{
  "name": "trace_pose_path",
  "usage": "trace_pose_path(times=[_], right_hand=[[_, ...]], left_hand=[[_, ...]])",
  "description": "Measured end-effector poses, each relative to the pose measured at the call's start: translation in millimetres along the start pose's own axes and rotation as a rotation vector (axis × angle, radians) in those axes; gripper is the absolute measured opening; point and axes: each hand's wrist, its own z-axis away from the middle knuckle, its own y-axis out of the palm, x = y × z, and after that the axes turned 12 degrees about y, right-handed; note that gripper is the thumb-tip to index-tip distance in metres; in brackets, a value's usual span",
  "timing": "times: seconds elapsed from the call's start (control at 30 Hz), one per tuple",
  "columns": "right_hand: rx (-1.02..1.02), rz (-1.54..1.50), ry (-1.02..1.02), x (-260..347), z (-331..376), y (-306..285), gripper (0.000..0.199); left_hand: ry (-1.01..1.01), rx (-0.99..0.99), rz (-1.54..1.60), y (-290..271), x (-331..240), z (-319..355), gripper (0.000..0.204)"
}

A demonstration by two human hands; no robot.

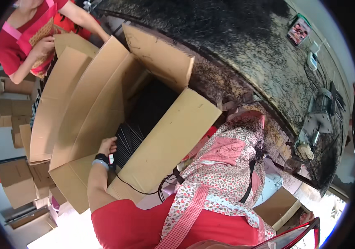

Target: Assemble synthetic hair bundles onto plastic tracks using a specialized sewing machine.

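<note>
My left hand (107,146) reaches inside an open cardboard box (181,128), its fingers curled against the end of a stack of thin dark strips (128,141). What the fingers hold, if anything, cannot be made out. Deeper in the box the contents are black and lost in shadow. On my left wrist are a dark band and a pale band, and a black cable (138,191) runs from there toward my body. At the lower right, a small patch of my right hand (307,217) shows beside another cardboard box; its fingers are mostly hidden.
A co-worker (15,54) in red stands at the upper left by a second open carton (57,108). A worktop (248,45) strewn with black scraps carries a phone (299,32) and a metal machine (319,110). Stacked cartons (17,182) stand at left.
</note>
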Motion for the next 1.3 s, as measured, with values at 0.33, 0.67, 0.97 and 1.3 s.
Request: trace_pose_path(times=[0.33, 0.67, 0.97, 1.3], right_hand=[[0.048, -0.226, -0.193, 49, 46, 38, 0.024], [-0.075, -0.013, -0.084, 113, 141, 33, 0.026], [0.015, 0.006, -0.195, 117, 133, 51, 0.029], [0.071, -0.042, -0.277, 140, 147, 69, 0.023]], left_hand=[[0.017, 0.036, 0.327, 61, 83, 32, 0.065], [-0.046, 0.002, 0.133, 133, 70, -20, 0.055], [0.079, 0.066, 0.116, 184, 0, -51, 0.053], [0.171, -0.014, -0.034, 119, 6, -35, 0.055]])
